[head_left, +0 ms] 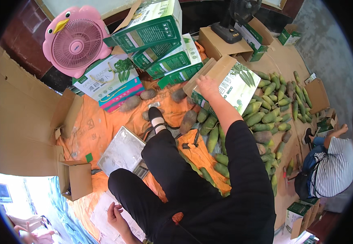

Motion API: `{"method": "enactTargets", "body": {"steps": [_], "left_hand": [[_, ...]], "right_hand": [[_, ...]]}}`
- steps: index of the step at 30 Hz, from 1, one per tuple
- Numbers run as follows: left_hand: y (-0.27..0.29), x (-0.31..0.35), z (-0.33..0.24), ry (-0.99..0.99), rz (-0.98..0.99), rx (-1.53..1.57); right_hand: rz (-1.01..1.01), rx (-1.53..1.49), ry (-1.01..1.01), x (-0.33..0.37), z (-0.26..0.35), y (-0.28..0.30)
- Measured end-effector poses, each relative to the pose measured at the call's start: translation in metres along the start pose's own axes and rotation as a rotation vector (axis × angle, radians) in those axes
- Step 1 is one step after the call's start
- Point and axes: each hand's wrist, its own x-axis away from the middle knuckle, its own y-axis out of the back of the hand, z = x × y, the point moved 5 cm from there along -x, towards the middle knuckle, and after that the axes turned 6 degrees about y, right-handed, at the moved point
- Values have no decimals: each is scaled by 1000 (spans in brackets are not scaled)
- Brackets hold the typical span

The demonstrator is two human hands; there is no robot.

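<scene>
My right hand [207,86] reaches forward and grips the edge of an open white-and-green carton [238,86], by its raised brown flaps. The carton stands tilted at the near side of a large heap of green radishes [270,117]; its inside is hidden from me. My left hand [118,218] is low beside my left knee, its fingers loosely bent and apart, with nothing seen in it. Between my legs and the left-hand boxes lies a flat silver platform scale [122,149]. Several dark, soil-covered radishes [188,121] rest on the orange sheet near my foot.
Green cartons [148,38] are stacked at the back, next to a pink fan [77,46] on a flat carton. A black fan [227,33] stands on a brown box. Another person [333,166] sits at the far right. An open brown box [75,179] stands left, on the orange sheet [91,134].
</scene>
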Motion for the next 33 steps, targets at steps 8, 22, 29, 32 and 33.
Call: {"method": "enactTargets", "body": {"steps": [8, 22, 29, 32, 33], "left_hand": [[-10, -9, 1, -18, 40, 8], [-12, -18, -2, -91, 53, 31], [-10, -17, 12, -95, 102, 120], [-11, -20, 9, -93, 124, 128], [-10, -22, 7, -92, 120, 128]], "right_hand": [[100, 212, 148, 10, 4, -33], [292, 403, 436, 89, -18, 46], [278, 440, 380, 152, -45, 99], [227, 303, 309, 162, -39, 113], [156, 256, 277, 161, -36, 119]]}}
